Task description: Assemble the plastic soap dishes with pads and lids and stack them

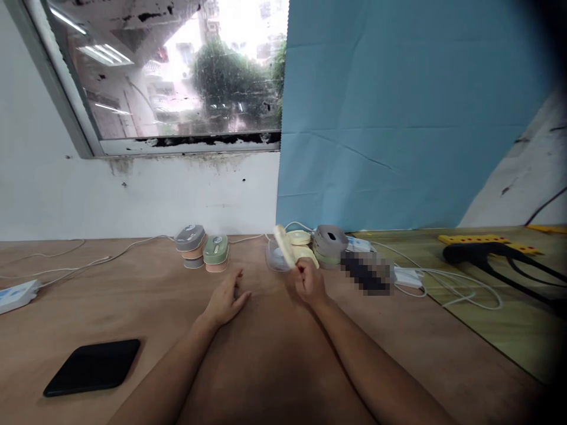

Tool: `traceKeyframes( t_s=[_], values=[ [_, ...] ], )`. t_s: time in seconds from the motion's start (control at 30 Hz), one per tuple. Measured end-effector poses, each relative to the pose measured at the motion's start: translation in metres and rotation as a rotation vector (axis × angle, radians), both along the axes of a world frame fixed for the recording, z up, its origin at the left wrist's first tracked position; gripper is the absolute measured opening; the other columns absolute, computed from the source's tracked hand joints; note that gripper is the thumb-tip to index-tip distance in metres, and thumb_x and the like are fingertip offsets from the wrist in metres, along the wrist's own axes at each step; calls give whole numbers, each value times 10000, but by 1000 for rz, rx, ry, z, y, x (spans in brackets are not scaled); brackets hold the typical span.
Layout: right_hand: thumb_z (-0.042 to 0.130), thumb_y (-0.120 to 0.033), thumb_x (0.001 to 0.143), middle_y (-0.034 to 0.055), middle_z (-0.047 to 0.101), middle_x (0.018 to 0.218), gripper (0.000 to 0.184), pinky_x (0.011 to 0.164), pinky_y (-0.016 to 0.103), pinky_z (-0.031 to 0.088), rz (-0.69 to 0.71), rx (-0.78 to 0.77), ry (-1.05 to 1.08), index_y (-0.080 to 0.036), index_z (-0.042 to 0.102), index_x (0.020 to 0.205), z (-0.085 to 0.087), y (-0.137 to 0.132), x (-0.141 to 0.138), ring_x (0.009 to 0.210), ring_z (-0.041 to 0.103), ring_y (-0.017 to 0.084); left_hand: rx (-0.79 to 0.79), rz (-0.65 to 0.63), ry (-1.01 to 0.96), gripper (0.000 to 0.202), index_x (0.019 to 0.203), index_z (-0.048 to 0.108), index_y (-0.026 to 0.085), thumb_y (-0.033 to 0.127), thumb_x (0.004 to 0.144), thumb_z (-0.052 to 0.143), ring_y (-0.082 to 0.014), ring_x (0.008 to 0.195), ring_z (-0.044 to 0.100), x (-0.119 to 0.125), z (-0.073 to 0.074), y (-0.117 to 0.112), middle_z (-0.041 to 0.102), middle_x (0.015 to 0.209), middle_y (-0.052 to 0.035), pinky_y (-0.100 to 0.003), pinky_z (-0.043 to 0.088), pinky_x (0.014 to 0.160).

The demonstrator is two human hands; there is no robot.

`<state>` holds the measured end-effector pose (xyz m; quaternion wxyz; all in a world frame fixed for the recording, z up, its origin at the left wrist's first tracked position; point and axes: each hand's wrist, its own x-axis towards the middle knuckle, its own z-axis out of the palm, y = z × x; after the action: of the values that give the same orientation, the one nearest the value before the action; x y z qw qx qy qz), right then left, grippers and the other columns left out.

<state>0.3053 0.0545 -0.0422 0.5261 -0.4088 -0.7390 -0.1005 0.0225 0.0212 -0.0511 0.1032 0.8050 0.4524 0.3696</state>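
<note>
My right hand (309,281) is closed around the lower end of a flat, pale yellow plastic piece with a rounded edge (284,247), tilted up above the table. Behind it sit more pale yellow parts (299,237) and a clear, greyish container (274,257), partly hidden by the held piece. Just right of these stands a stack of grey pieces (330,239) over a green one. My left hand (225,300) rests low over the table with fingers apart and nothing in them. Beyond it are a green-lidded box (217,250) and a grey-lidded box (190,237), each stacked on other pieces.
A black phone-like slab (93,367) lies at the front left of the wooden table (257,366). White power strips (20,296) and cables run along the back and right. A blurred dark item (367,273) lies right of the stack. A black frame (496,265) juts in at right.
</note>
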Motion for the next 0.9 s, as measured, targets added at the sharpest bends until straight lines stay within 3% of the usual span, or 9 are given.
traceKeyframes(
  t_s=[0.07,0.13,0.2,0.3,0.37,0.47,0.6,0.7,0.9],
  values=[
    [424,-270,891,64,569,854,63,647,298,427,165,29,-85,-215,454,897,1,-12,-20,743,535,175,43,40,-109,797,1471,88,200,369,851,560,-178,907,593,-3,0,1,470,1347,-154,-334,517,754],
    [425,-271,875,46,559,795,56,622,290,423,300,68,-168,-219,442,885,1,-22,-38,707,529,169,107,55,-180,837,1476,30,185,327,843,558,-177,918,599,-9,1,1,436,1384,-174,-319,518,740],
    [421,-275,869,26,542,735,58,593,285,409,369,79,-214,-219,435,879,0,-29,-51,651,510,161,147,38,-166,689,1437,209,167,284,842,536,-188,939,609,-16,3,0,521,1310,-155,-297,514,730],
    [401,-251,883,17,544,712,68,572,275,398,351,38,-187,-210,449,909,-2,-32,-56,612,505,149,148,16,-43,306,1148,556,176,280,866,500,-188,861,642,-21,4,-2,679,1014,-88,-283,503,723],
    [406,-253,891,15,555,722,107,576,269,408,299,5,-142,-203,470,960,-3,-28,-50,613,517,145,119,32,8,257,1080,599,189,319,887,489,-192,833,658,-18,4,-3,702,957,-74,-293,501,745],
    [458,-303,881,28,568,781,204,614,280,446,179,-2,-40,-192,480,1050,-3,-12,-26,649,535,154,18,72,-11,391,1251,520,195,384,915,458,-217,940,659,-8,4,-5,679,1121,-86,-318,500,813],
    [489,-331,872,112,580,972,302,778,370,470,-204,90,213,-158,489,1120,-4,15,26,870,555,218,-136,63,-35,427,1279,523,212,432,934,400,-231,1066,620,-2,6,-4,629,1240,-70,-341,471,906],
    [479,-366,871,178,557,1082,374,916,477,400,-441,160,235,-123,508,1153,-4,29,65,1058,494,292,-218,19,-49,411,1213,589,222,442,936,381,-221,1062,618,-3,11,-3,650,1206,-53,-318,470,898],
    [414,-377,907,201,475,1259,427,982,511,337,-597,124,155,-137,539,1238,-3,44,94,1198,419,321,-307,38,48,382,1138,657,236,407,919,393,-222,984,633,-1,16,-3,696,1098,-49,-302,469,864]
  ],
)
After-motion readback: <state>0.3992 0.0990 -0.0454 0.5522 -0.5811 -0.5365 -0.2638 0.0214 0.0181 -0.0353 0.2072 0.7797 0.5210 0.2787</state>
